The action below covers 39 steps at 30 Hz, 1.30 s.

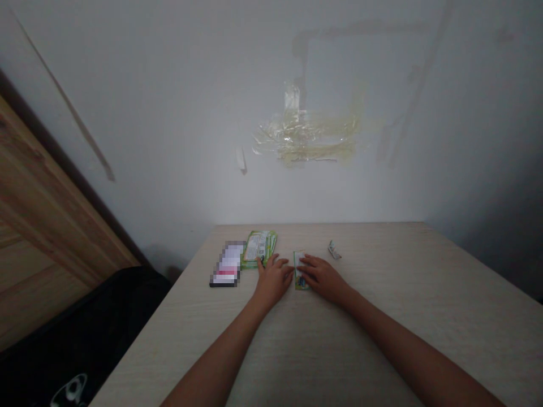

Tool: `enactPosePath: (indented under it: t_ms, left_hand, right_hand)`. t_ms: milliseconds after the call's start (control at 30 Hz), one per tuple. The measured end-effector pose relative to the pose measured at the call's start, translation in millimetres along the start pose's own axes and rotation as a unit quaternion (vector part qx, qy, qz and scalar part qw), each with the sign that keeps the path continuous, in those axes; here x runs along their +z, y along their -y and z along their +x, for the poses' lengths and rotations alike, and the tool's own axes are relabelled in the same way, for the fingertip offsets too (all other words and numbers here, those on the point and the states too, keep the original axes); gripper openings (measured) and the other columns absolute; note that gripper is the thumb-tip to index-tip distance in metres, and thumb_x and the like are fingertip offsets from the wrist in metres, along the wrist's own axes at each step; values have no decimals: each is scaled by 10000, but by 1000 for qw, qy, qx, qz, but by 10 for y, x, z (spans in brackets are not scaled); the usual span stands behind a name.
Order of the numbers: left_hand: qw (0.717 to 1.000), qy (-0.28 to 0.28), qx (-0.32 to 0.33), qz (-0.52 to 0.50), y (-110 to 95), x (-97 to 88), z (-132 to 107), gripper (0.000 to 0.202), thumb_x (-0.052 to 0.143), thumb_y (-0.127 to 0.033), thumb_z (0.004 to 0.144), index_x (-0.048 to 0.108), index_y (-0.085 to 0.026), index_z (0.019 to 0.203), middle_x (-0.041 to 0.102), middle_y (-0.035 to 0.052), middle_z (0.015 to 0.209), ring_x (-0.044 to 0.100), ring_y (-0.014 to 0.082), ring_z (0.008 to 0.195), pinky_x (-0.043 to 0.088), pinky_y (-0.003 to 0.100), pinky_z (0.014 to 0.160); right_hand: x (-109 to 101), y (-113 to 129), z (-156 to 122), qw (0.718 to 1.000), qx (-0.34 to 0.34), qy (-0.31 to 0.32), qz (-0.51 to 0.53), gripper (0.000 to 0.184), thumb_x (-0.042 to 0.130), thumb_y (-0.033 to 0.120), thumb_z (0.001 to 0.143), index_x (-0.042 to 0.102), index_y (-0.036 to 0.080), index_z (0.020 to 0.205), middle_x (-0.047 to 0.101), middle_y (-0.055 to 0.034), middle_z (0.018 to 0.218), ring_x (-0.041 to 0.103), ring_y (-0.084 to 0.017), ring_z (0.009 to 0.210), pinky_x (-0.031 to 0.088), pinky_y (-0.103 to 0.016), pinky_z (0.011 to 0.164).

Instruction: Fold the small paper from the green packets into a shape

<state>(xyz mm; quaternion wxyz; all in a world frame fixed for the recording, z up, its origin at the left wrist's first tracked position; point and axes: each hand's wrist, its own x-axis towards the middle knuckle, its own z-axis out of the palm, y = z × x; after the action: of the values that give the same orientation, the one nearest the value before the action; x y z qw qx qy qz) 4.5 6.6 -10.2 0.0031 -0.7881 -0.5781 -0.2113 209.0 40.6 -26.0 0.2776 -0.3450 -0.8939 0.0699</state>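
Observation:
A narrow, folded-looking piece of printed paper (302, 285), whitish with a green edge and a coloured picture, lies on the table in the middle. My right hand (324, 277) rests over it from the right, fingers stretched out flat across its surface and hiding part of it. On the paper's left side, my left hand (274, 280) lies on the table with fingers apart, its thumb side close to the paper's edge. Its outer fingers reach the near edge of a stack of green printed packets (257, 247); whether they touch it I cannot tell.
Left of the packets lies a phone (229, 264) with a blurred screen. A small crumpled wrapper (334, 250) sits beyond my right hand. The pale wooden table (382, 339) meets a wall (169, 113) with old tape; a black bag-like item (97, 316) is at left.

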Motion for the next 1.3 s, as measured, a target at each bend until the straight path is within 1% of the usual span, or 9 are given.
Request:
enactPosePath:
  t_ms: [200,333,433,567,733,833,933,1100,1300]
  left_hand:
    - [1000,-6,17,15,-8,-29,-11,226,521,-321,898,677,-358,1058,634,19,1242,382,301,1323,45,742,1072]
    - [999,-12,26,24,-6,-50,-17,225,530,-318,893,684,-360,1052,629,34,1249,381,299,1326,15,722,1091]
    - [999,-18,32,31,1,-47,-20,228,527,-325,895,682,-365,1056,625,33,1253,384,306,1322,9,736,1081]
    - [999,-14,26,32,20,-30,-18,233,517,-337,900,679,-376,1063,617,29,1260,390,309,1312,45,752,1067]
    - [999,1,15,29,34,-32,-11,240,559,-338,878,671,-397,1081,598,24,1290,370,307,1325,47,739,1079]
    - [999,-3,18,29,28,-41,-11,236,547,-345,886,675,-393,1079,594,26,1297,371,309,1326,44,743,1078]
    - [999,-9,25,33,19,-53,-13,229,533,-351,894,682,-391,1064,598,31,1289,382,314,1320,39,751,1072]
    - [998,-18,43,51,10,-78,-9,232,511,-355,905,686,-385,1054,607,34,1271,392,312,1320,3,740,1084]
    - [995,-22,71,62,20,-103,2,217,556,-357,880,689,-368,1051,609,36,1267,396,309,1321,-41,716,1101]
  right_hand:
    - [26,-45,-1,1000,1,3,11,321,535,276,911,652,244,1208,588,-101,1318,462,-256,1304,381,-468,1078]
    - [31,-56,-5,1000,5,1,24,316,536,284,911,657,242,1200,587,-104,1320,465,-253,1303,381,-467,1080]
    - [23,-48,-4,1000,7,3,23,318,534,278,911,655,242,1203,585,-104,1323,463,-254,1305,376,-474,1081]
    - [9,-29,-1,1000,7,6,13,320,528,275,914,654,234,1205,578,-106,1331,459,-258,1307,376,-473,1080]
    - [20,-28,-6,1000,5,0,16,317,530,271,913,654,239,1203,586,-105,1320,457,-256,1309,380,-470,1076]
    - [28,-32,-5,1000,4,-3,14,310,531,275,914,659,249,1195,586,-99,1322,461,-257,1304,378,-476,1077]
    - [19,-26,-2,1000,5,7,5,321,520,276,919,646,256,1214,573,-90,1339,446,-256,1317,376,-475,1079]
    - [5,-16,-3,1000,5,14,-4,329,505,277,928,636,245,1228,566,-95,1346,434,-254,1327,370,-475,1081]
    - [6,-4,-5,1000,8,11,-3,322,502,274,930,641,247,1219,572,-96,1339,439,-257,1323,367,-477,1081]
